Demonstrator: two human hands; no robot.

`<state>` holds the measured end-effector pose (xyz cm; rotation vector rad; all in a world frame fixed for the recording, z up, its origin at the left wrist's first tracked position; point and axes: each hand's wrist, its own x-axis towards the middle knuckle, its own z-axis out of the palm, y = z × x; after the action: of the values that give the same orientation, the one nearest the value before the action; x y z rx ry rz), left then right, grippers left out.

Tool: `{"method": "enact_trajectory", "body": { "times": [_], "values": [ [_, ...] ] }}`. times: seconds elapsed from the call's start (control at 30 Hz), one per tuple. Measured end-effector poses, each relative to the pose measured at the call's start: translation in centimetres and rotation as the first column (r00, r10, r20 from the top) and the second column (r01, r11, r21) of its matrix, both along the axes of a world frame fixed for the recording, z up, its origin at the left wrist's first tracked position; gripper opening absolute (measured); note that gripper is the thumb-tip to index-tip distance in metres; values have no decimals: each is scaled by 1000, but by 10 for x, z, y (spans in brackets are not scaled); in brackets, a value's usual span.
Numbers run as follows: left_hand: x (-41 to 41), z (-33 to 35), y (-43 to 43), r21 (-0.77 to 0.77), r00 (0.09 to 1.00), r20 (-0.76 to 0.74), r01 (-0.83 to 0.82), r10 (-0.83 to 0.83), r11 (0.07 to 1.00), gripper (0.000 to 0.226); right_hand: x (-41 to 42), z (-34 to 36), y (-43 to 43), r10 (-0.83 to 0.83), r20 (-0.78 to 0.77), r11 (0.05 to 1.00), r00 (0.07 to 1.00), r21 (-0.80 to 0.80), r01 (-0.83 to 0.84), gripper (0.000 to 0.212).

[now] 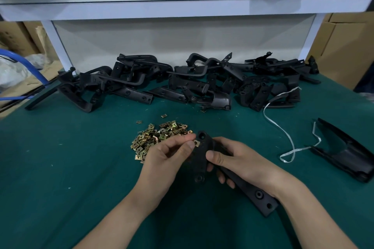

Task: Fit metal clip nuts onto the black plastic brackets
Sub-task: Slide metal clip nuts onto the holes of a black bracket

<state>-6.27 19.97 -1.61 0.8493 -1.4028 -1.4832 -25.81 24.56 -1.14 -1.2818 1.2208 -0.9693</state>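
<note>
Centrally, above the green table (60, 168), a bracket (201, 157) is gripped by the right hand (240, 162), with the thumb laid across its face and the fingers curled beneath. A clip nut (197, 143) is pinched between thumb and forefinger of the left hand (168, 159) and held against the left edge of the bracket's upper end, beside a hole. Just beyond the left hand a pile of nuts (159, 137) is spread on the table. Farther back, a heap of brackets (182, 81) is stacked. A white strap (287, 139) is looped at the right, near another black part (348, 155).
</note>
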Motion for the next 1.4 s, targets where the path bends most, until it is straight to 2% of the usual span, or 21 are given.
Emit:
{"method": "enact_trajectory", "body": {
  "times": [0.2,0.3,0.53,0.67,0.77,1.07,1.17,1.27,1.33,1.4],
  "values": [
    [-2,-4,0,90,999,-51,-1,5,996,31,2,-1,-1,-12,-42,1000,999,-23,11,52],
    [-2,-6,-1,124,997,-72,22,-13,992,28,2,-1,0,-24,-73,999,997,-31,22,49],
    [-8,-7,3,299,964,-263,107,-25,948,36,3,5,3,-40,-140,996,989,-89,27,42],
    [-10,-4,5,321,953,-302,111,-9,940,43,3,10,5,-60,-167,993,984,-109,42,46],
    [-12,-3,8,314,959,-283,89,4,945,38,5,11,6,-74,-194,992,978,-118,52,46],
    [-18,-3,16,308,942,-336,106,4,945,42,8,8,5,-115,-256,984,960,-165,73,39],
    [-17,-5,17,265,962,-272,55,20,963,40,7,8,4,-114,-245,982,963,-172,72,42],
    [-18,-6,20,76,996,-81,-36,42,996,35,5,7,3,-132,-219,978,967,-185,92,35],
    [-20,-6,23,-49,998,56,-40,43,998,35,4,6,2,-138,-225,976,965,-197,93,29],
    [-23,-6,26,-121,986,159,-22,42,992,23,4,4,2,-135,-259,976,957,-203,82,26]
  ]
}}
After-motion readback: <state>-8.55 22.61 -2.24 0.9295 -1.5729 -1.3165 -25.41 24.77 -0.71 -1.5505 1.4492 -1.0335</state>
